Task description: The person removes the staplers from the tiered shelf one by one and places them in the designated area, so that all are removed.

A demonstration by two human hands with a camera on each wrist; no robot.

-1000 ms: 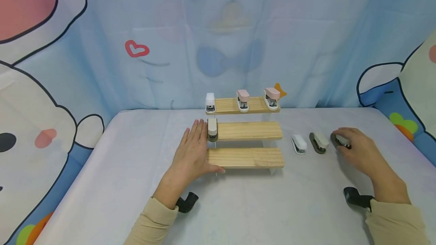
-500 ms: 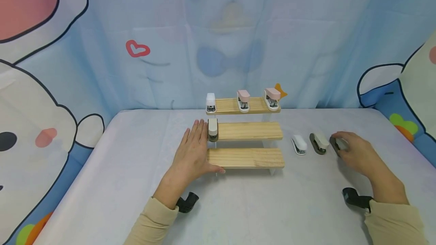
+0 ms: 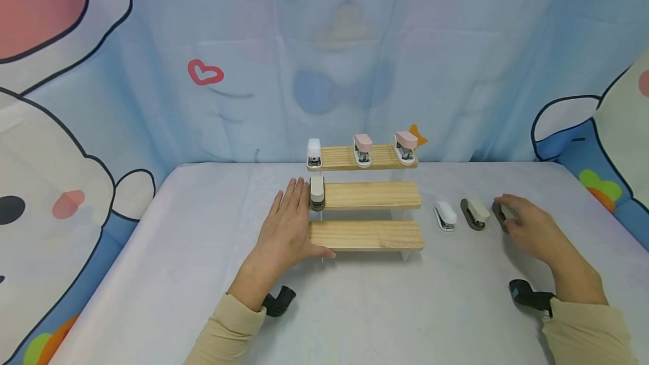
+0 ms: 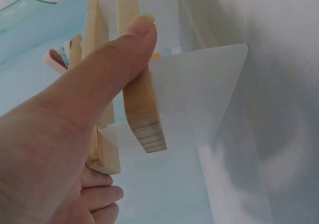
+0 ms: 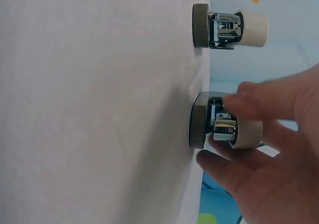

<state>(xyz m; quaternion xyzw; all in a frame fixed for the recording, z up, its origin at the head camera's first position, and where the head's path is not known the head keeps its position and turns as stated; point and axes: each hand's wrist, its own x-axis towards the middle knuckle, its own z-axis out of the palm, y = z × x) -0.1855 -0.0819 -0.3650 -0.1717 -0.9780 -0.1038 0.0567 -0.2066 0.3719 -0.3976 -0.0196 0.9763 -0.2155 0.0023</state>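
Your right hand (image 3: 532, 227) has fingers and thumb curled around the outermost stapler (image 5: 199, 119): rounded gray base, smooth cream cap, shiny metal mechanism. Its base sits on the table (image 3: 405, 308), toward the right edge; can't tell how firm your grip is. Just left of it, a matching stapler (image 3: 475, 212), then a glossy white stapler (image 3: 445, 214).

Your left hand (image 3: 285, 230) is spread flat, fingers straight along the left end of the rack (image 3: 370, 199), thumb across the front edge of the bottom plank (image 3: 366, 235); touching, not gripping. Planks are pale grained wood, square-edged; the side panel (image 4: 199, 89) is translucent and slant-cut.

Middle plank's left end: cream-capped stapler (image 3: 316, 193), right by your fingers. Top plank: small white stapler (image 3: 314, 152), two pink staplers (image 3: 362, 150).

Rack stands near the table's back edge. Room: a strip of white cloth between rack and white stapler, a broader stretch toward you.
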